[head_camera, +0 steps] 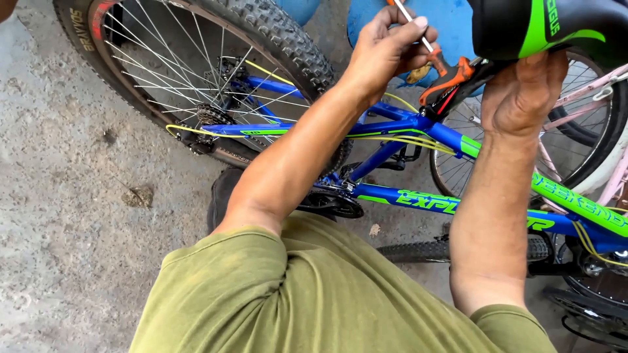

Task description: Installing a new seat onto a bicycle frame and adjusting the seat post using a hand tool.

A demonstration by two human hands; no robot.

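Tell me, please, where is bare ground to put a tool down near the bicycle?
Free: the concrete floor left of the rear wheel. Crowded: around the saddle, where the left hand holds a thin tool and the right hand presses; behind stands a pink bicycle.

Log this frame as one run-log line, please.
left hand: grips slim tool under saddle | right hand: supports saddle from below | blue bicycle beneath, rear wheel at left
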